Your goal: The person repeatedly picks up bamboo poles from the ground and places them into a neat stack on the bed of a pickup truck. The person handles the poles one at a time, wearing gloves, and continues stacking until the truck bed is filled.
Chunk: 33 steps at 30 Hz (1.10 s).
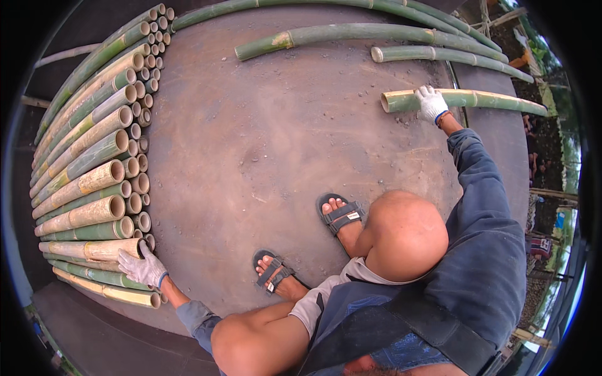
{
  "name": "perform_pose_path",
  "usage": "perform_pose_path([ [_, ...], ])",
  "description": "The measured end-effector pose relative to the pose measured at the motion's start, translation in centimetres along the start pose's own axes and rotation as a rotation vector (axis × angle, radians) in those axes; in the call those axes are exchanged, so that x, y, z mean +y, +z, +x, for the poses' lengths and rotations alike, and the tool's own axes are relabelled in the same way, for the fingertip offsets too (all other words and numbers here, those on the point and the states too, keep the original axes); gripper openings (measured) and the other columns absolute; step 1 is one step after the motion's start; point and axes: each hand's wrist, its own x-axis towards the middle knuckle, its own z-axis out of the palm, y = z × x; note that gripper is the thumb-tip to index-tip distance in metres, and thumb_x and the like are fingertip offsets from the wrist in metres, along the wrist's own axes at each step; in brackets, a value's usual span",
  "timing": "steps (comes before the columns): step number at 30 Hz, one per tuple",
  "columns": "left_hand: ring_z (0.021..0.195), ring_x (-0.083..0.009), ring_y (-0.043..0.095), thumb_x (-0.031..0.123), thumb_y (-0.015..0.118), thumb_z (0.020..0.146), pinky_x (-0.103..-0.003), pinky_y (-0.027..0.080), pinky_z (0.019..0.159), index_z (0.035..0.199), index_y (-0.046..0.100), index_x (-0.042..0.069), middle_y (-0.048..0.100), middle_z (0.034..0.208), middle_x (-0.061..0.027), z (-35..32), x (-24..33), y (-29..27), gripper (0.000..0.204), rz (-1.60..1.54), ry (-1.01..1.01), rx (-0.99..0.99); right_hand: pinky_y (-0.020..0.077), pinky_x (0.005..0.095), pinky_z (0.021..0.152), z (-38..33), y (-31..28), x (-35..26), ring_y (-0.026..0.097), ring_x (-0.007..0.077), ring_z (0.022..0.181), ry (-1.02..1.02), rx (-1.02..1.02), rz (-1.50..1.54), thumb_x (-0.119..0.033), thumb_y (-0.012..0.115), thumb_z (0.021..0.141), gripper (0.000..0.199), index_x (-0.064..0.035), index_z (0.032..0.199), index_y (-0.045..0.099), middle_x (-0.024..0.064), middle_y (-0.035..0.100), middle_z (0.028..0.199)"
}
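Gripping bamboo pole (464, 99) w/ right hand (431, 103); left hand (143, 267) flat on bamboo stack (94, 188), far ends cut off.

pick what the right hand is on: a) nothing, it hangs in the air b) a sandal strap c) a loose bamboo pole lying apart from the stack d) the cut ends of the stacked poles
c: the gloved right hand rests on the near end of a single green bamboo pole lying on the round platform, away from the stacked poles, where the left hand is.
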Motion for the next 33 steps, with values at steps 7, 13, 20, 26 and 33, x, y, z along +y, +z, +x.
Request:
perform_pose_path([
  [7,0.157,-0.0438,0.044,0.069,0.087,0.081,-0.057,0.039,0.126,0.174,0.030,0.013,0.048,0.169,-0.0190,5.8,-4.4,-3.4,0.123,0.021,-0.403,-0.465,0.0442,0.0572,0.122,7.1,3.5,-2.4,0.053,0.0390,0.147,0.059,-0.094,0.059,-0.023,0.089,0.076,0.083,-0.0130,0.151,0.058,0.0153,0.054,0.156],
  [13,0.153,-0.0440,0.045,0.039,0.091,0.087,-0.055,0.037,0.128,0.166,0.046,0.008,0.047,0.167,-0.0214,-3.7,4.9,-3.4,0.096,-0.193,-0.247,0.275,0.0483,0.0549,0.116,2.9,-2.0,-5.7,0.059,0.0413,0.138,-0.293,-0.217,-0.044,-0.036,0.094,0.062,0.095,-0.0087,0.146,0.059,0.0194,0.057,0.150],
  [20,0.134,-0.0252,0.062,0.031,0.089,0.095,-0.041,0.051,0.116,0.174,0.031,0.007,0.064,0.144,-0.0112,-24.9,25.7,-9.8,0.101,-1.654,-0.169,-1.186,0.0558,0.0541,0.102,-3.8,-16.5,-27.1,0.067,0.0436,0.115,-0.951,-0.095,0.310,-0.050,0.096,0.066,0.079,-0.0013,0.120,0.065,0.0231,0.063,0.122],
  [26,0.130,-0.0214,0.063,0.028,0.075,0.107,-0.043,0.053,0.113,0.158,0.052,0.010,0.065,0.138,-0.0064,-20.0,20.5,-9.7,0.060,-2.218,-1.021,-0.686,0.0583,0.0518,0.095,-6.7,-27.9,-39.5,0.068,0.0474,0.115,-1.185,0.027,0.717,-0.035,0.095,0.083,0.082,-0.0003,0.147,0.057,0.0272,0.063,0.124],
  [33,0.104,-0.0143,0.068,0.048,0.084,0.100,-0.030,0.056,0.090,0.139,0.067,0.002,0.072,0.118,-0.0038,-11.5,2.2,-10.4,0.063,-1.520,-1.221,0.134,0.0571,0.0543,0.097,-4.4,-23.8,-25.5,0.065,0.0457,0.116,-0.917,-0.182,0.418,-0.041,0.104,0.065,0.097,-0.0027,0.142,0.060,0.0237,0.063,0.123],
])
